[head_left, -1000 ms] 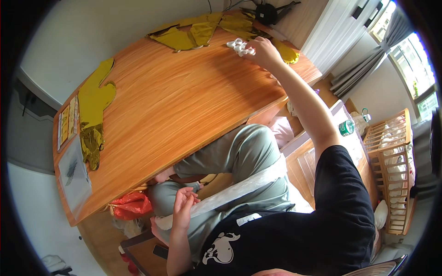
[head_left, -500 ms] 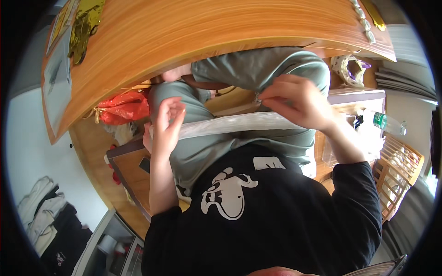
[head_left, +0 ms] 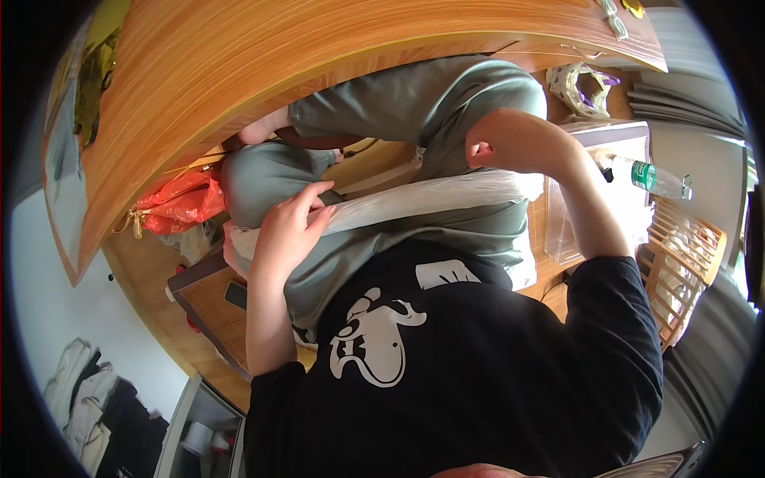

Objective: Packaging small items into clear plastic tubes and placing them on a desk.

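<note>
A long white roll of plastic film (head_left: 430, 197) lies across my lap, over grey-green trousers. My left hand (head_left: 291, 227) is closed around its left end, fingers curled over the top. My right hand (head_left: 510, 139) is closed in a fist at the roll's right end, gripping it from above. The roll runs nearly level between both hands, below the edge of the wooden table (head_left: 263, 56).
A red plastic bag (head_left: 179, 203) sits under the table to the left. A clear bottle with a green label (head_left: 657, 179) lies on the right beside a wooden slatted crate (head_left: 685, 263). Yellow-green items (head_left: 92, 76) rest on the table's left end.
My right hand left the small white object at the table's far edge and came down to the roll in my lap. The view dropped from the tabletop to my lap.
</note>
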A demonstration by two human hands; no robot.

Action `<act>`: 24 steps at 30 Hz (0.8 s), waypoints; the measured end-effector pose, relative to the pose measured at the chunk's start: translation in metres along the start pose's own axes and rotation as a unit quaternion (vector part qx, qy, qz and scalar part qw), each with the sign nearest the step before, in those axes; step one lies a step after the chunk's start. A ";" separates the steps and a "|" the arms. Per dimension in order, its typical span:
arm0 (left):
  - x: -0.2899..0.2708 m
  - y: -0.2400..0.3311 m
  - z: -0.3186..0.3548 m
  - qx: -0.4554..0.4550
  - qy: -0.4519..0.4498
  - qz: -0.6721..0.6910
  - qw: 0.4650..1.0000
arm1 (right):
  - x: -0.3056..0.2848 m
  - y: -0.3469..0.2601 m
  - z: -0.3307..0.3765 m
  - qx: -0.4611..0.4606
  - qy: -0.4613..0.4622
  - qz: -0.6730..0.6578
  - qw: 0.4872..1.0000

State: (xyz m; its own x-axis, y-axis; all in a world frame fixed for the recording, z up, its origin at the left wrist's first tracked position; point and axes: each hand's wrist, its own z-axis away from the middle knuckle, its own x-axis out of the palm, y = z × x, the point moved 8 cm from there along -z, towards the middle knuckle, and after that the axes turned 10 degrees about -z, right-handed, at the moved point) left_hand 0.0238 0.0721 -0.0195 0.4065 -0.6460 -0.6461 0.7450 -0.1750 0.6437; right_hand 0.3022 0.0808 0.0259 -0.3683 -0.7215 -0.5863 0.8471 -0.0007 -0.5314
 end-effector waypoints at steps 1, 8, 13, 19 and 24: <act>-0.004 0.003 0.001 0.027 0.031 0.011 0.999 | 0.001 -0.003 0.002 -0.007 0.017 -0.018 1.000; -0.019 0.013 0.008 0.138 0.136 -0.008 0.981 | 0.015 -0.023 -0.011 -0.087 0.101 -0.116 0.984; -0.025 0.016 0.014 0.154 0.158 -0.018 0.975 | 0.039 -0.056 -0.033 -0.148 0.087 -0.143 0.975; -0.027 0.014 0.017 0.144 0.170 -0.008 0.975 | 0.059 -0.084 -0.050 -0.161 0.085 -0.167 0.969; -0.021 0.013 0.013 0.143 0.177 0.006 0.974 | 0.075 -0.101 -0.062 -0.172 0.106 -0.133 0.970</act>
State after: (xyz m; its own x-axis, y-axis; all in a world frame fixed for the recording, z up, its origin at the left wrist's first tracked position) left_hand 0.0179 0.0732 0.0075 0.6089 -0.3621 -0.7058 0.5818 -0.4010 0.7076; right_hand 0.1654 0.0694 -0.0025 -0.6576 -0.5687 -0.4941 0.5471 0.0903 -0.8322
